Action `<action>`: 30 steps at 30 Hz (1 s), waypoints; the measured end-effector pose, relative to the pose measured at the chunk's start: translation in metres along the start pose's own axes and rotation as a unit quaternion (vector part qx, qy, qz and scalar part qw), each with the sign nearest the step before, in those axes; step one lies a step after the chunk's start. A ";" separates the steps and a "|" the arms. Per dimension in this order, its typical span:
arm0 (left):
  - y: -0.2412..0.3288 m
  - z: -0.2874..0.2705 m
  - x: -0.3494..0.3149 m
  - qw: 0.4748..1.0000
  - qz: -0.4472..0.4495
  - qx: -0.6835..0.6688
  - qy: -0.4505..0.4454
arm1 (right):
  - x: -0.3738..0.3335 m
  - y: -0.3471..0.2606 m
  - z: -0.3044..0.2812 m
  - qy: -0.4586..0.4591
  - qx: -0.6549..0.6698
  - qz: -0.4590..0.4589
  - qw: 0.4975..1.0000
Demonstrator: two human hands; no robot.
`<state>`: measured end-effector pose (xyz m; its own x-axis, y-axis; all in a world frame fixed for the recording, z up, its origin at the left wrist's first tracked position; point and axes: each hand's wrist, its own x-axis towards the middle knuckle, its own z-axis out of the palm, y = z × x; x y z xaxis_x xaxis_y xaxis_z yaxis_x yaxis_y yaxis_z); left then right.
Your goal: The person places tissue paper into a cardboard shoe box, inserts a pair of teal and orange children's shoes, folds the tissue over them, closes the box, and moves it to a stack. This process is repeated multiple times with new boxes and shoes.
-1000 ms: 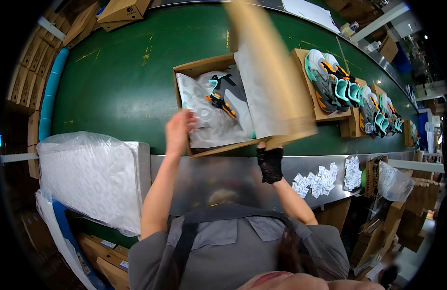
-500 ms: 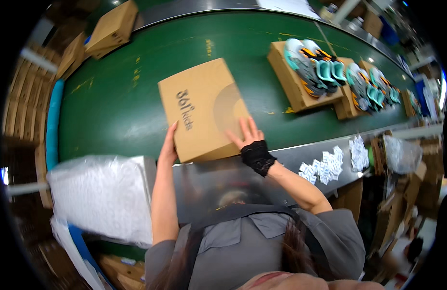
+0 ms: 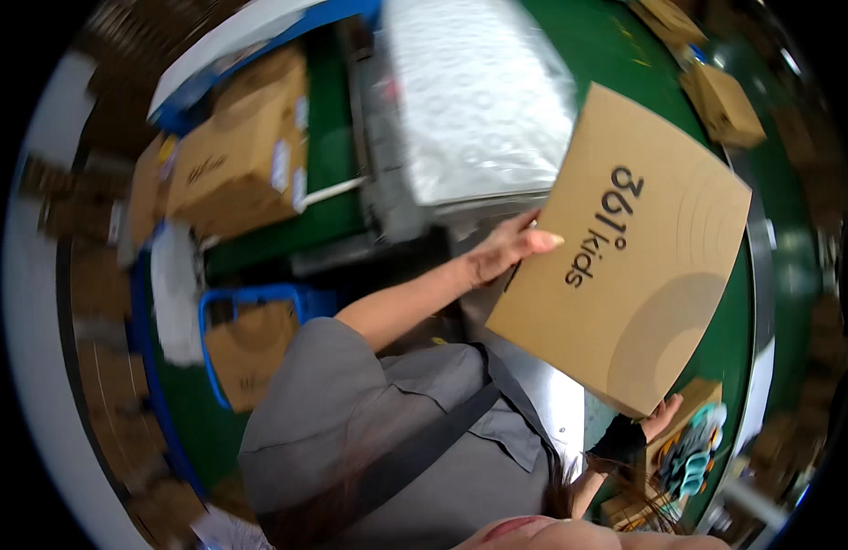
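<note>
A closed brown cardboard shoebox [image 3: 685, 234] with dark lettering and a curved grey print is tilted and raised in front of me. My left hand [image 3: 516, 246] grips its left edge, thumb on the lid and fingers mostly hidden beneath. At the lower right corner, my right hand [image 3: 660, 419], in a black fingerless glove, supports the box from the side; part of its fingers is hidden. Just beyond that hand, grey and turquoise sneakers [image 3: 694, 454] rest on another brown box.
Clear plastic covers a white stack [image 3: 479, 101] behind the shoebox. A green conveyor belt [image 3: 736, 344] runs along the right. To the left, a large carton [image 3: 236, 160] stands on a green surface, above a blue-framed chair or crate [image 3: 202, 353]. More brown boxes [image 3: 722, 101] are at the far right.
My view has swung left. The shoebox has come up off the belt and bench edge between both hands. My right hand has moved from the lid to the box's lower corner.
</note>
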<state>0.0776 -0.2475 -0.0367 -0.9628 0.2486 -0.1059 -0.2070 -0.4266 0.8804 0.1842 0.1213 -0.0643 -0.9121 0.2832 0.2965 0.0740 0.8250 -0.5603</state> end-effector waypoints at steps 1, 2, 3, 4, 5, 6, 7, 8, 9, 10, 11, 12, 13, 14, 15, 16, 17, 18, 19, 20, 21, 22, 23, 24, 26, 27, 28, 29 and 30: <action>0.010 -0.012 -0.026 0.999 -0.005 -0.008 0.037 | 0.005 -0.015 0.006 -0.006 -0.114 -0.182 0.977; 0.010 -0.024 -0.053 0.997 0.012 -0.037 0.065 | -0.003 0.004 0.023 -0.027 -0.094 -0.198 0.975; 0.009 -0.037 -0.076 0.994 0.027 -0.066 0.084 | -0.017 0.027 0.041 -0.042 -0.079 -0.206 0.975; 0.019 -0.037 -0.106 0.987 0.065 -0.053 0.137 | -0.023 0.033 0.050 -0.145 -0.074 -0.146 0.976; 0.026 -0.028 -0.135 0.964 0.097 -0.087 0.233 | -0.031 0.040 0.062 -0.154 -0.061 -0.147 0.975; 0.030 -0.025 -0.165 0.927 0.108 -0.125 0.337 | -0.041 0.050 0.074 -0.176 -0.075 -0.149 0.970; 0.025 -0.040 -0.196 0.907 0.111 -0.081 0.397 | -0.047 0.061 0.081 -0.197 -0.093 -0.151 0.964; 0.019 -0.049 -0.227 0.887 0.128 -0.107 0.430 | -0.052 0.072 0.088 -0.230 -0.101 -0.135 0.958; 0.017 -0.047 -0.254 0.856 0.161 -0.092 0.482 | -0.060 0.070 0.089 -0.259 -0.086 -0.112 0.955; 0.012 -0.055 -0.280 0.826 0.190 -0.105 0.520 | -0.066 0.072 0.093 -0.265 -0.064 -0.106 0.956; 0.006 -0.058 -0.309 0.801 0.209 -0.104 0.551 | -0.075 0.077 0.095 -0.271 -0.042 -0.098 0.957; 0.003 -0.042 -0.326 0.770 0.229 -0.108 0.585 | -0.070 0.084 0.097 -0.268 -0.043 -0.114 0.956; -0.004 -0.041 -0.348 0.738 0.272 -0.084 0.612 | -0.073 0.085 0.099 -0.257 -0.041 -0.126 0.957; -0.016 -0.049 -0.370 0.708 0.312 -0.103 0.625 | -0.076 0.086 0.102 -0.246 -0.040 -0.137 0.959; -0.025 -0.050 -0.393 0.686 0.310 -0.109 0.649 | -0.078 0.088 0.106 -0.239 -0.047 -0.142 0.959; -0.033 -0.052 -0.411 0.668 0.305 -0.116 0.669 | -0.079 0.092 0.108 -0.229 -0.057 -0.143 0.961; -0.042 -0.055 -0.430 0.651 0.299 -0.123 0.687 | -0.082 0.095 0.108 -0.218 -0.068 -0.143 0.963; -0.056 -0.068 -0.445 0.649 0.289 -0.144 0.689 | -0.086 0.090 0.102 -0.214 -0.081 -0.134 0.964; -0.071 -0.076 -0.456 0.637 0.278 -0.158 0.702 | -0.086 0.089 0.103 -0.218 -0.087 -0.124 0.964; -0.088 -0.080 -0.465 0.626 0.264 -0.172 0.713 | -0.087 0.090 0.101 -0.220 -0.094 -0.112 0.965; -0.110 -0.079 -0.485 0.616 0.195 -0.206 0.734 | -0.085 0.088 0.104 -0.228 -0.098 -0.108 0.963; -0.128 -0.085 -0.491 0.616 0.122 -0.235 0.742 | -0.086 0.087 0.104 -0.226 -0.094 -0.110 0.963; -0.149 -0.084 -0.493 0.499 0.028 -0.202 0.842 | -0.085 0.086 0.105 -0.229 -0.090 -0.118 0.962; -0.160 -0.093 -0.500 0.498 0.001 -0.162 0.852 | -0.087 0.088 0.104 -0.224 -0.088 -0.114 0.964; -0.161 -0.101 -0.499 0.466 0.002 -0.154 0.871 | -0.088 0.098 0.108 -0.222 -0.055 -0.092 0.969; -0.182 -0.123 -0.517 0.491 0.140 -0.106 0.853 | -0.088 0.090 0.107 -0.233 -0.034 -0.068 0.970; -0.171 -0.123 -0.512 0.465 0.101 -0.026 0.879 | -0.092 0.081 0.102 -0.212 -0.073 -0.050 0.973; -0.159 -0.125 -0.516 0.441 -0.058 0.100 0.890 | -0.091 0.098 0.105 -0.205 -0.030 -0.074 0.975; -0.124 -0.099 -0.487 0.393 -0.155 0.184 0.887 | -0.094 0.104 0.101 -0.196 -0.040 -0.076 0.977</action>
<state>0.5549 -0.4019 -0.1399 0.4264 -0.8987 -0.1030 -0.6376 -0.3794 0.6705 0.2368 0.1308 -0.2284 -0.9982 -0.0424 0.0432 -0.0577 0.8833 -0.4652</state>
